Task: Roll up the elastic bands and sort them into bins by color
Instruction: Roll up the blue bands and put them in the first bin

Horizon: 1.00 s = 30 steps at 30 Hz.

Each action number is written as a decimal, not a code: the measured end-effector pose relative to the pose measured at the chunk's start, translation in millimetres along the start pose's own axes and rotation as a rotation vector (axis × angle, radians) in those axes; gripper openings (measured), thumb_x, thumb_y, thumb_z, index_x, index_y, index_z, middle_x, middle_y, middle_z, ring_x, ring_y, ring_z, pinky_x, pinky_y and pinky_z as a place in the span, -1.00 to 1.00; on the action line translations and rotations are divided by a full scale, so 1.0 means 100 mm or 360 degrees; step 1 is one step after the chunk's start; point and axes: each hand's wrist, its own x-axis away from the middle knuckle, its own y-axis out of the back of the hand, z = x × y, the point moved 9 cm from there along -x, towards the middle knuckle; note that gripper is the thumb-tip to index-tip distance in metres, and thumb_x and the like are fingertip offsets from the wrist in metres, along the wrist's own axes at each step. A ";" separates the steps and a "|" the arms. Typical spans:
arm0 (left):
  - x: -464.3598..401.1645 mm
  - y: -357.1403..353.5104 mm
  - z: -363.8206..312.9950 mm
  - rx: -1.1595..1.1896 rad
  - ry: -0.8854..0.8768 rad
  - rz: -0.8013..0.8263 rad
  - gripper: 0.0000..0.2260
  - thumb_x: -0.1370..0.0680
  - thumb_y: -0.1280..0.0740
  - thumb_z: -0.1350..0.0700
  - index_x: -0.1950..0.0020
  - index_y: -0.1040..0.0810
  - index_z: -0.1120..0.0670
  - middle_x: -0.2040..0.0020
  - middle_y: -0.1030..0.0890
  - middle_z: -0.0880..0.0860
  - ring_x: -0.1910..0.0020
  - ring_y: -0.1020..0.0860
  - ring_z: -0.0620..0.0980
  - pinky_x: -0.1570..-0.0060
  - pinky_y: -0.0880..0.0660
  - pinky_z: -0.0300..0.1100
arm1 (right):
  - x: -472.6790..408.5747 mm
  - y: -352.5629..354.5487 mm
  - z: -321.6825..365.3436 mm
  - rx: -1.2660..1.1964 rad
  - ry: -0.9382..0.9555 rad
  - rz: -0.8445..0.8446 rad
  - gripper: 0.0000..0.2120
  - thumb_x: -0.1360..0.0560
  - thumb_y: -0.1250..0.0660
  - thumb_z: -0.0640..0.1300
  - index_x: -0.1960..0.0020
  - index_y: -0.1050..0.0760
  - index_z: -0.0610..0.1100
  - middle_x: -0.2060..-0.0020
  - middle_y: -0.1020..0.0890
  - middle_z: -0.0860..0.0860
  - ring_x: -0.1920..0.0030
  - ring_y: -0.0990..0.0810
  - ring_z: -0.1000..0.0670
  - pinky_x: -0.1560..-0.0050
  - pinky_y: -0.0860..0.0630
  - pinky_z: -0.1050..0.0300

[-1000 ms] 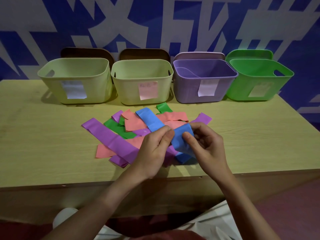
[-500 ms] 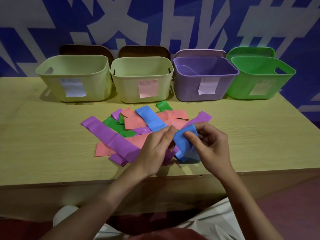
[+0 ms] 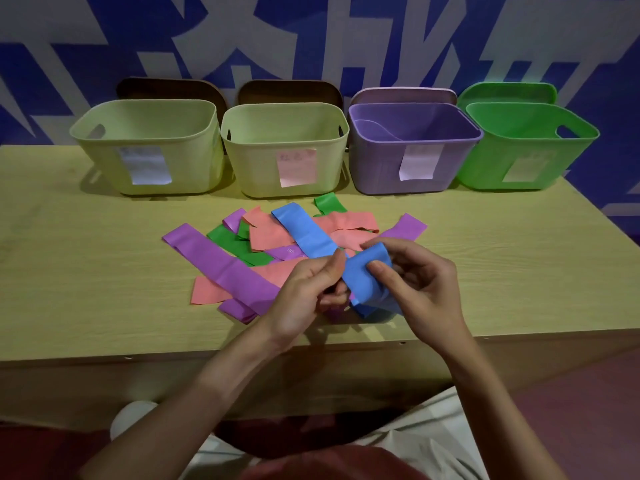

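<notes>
A blue elastic band (image 3: 365, 284) is partly rolled near the table's front edge. My left hand (image 3: 308, 296) pinches its left side and my right hand (image 3: 419, 285) grips the rolled part with thumb and fingers. Its free end (image 3: 301, 230) stretches away over a pile of flat bands: purple (image 3: 221, 263), pink (image 3: 268, 233) and green (image 3: 239, 244). Behind the pile stand a yellow-green bin with a white label (image 3: 145, 112), a yellow-green bin with a pink label (image 3: 284, 116), a purple bin (image 3: 415, 121) and a green bin (image 3: 533, 123).
The wooden table (image 3: 86, 265) ends in a front edge just below my hands. Lids lean against the blue and white wall behind the bins. A curved purple piece lies inside the purple bin.
Both hands have turned the blue band a little further, so the rolled part has grown and the free end has shortened. The pile and the bins have not moved.
</notes>
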 end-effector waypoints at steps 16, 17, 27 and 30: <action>0.08 0.03 -0.23 -0.0948 -0.0457 -0.0236 -0.72 -0.62 -0.10 0.07 0.30 -0.29 0.04 0.39 -0.35 -0.12 0.39 -0.29 -0.19 0.35 -0.23 -0.32 | 0.01 -0.04 -0.08 -0.0046 -0.0052 -0.0059 -0.89 -0.39 -0.42 -0.20 0.09 -0.57 -0.09 0.27 -0.67 0.18 0.25 -0.62 0.21 0.21 -0.53 0.34; 0.07 0.05 -0.20 -0.0843 -0.0418 -0.0236 -0.72 -0.62 -0.10 0.06 0.30 -0.31 0.03 0.40 -0.35 -0.14 0.39 -0.29 -0.20 0.34 -0.25 -0.32 | 0.01 -0.04 -0.08 -0.0068 -0.0056 -0.0046 -0.86 -0.38 -0.43 -0.21 0.06 -0.58 -0.10 0.26 -0.67 0.14 0.24 -0.63 0.19 0.20 -0.54 0.33; 0.00 0.10 -0.02 -0.0306 -0.0104 -0.0210 -0.56 -0.58 -0.18 -0.11 0.29 -0.38 0.24 0.40 -0.34 0.06 0.40 -0.30 -0.07 0.36 -0.27 -0.23 | 0.04 -0.01 -0.08 0.0049 0.0006 -0.0032 -0.76 -0.42 -0.43 -0.32 0.07 -0.61 0.02 0.21 -0.67 0.16 0.19 -0.57 0.23 0.15 -0.50 0.31; 0.03 0.12 -0.06 -0.0665 -0.0190 -0.0280 -0.43 -0.57 -0.13 -0.23 0.23 -0.42 0.31 0.35 -0.39 0.26 0.35 -0.37 0.09 0.30 -0.34 0.05 | 0.03 0.00 -0.10 0.0019 -0.0027 -0.0030 -0.71 -0.42 -0.41 -0.40 0.11 -0.60 0.00 0.29 -0.65 0.25 0.24 -0.56 0.30 0.20 -0.47 0.38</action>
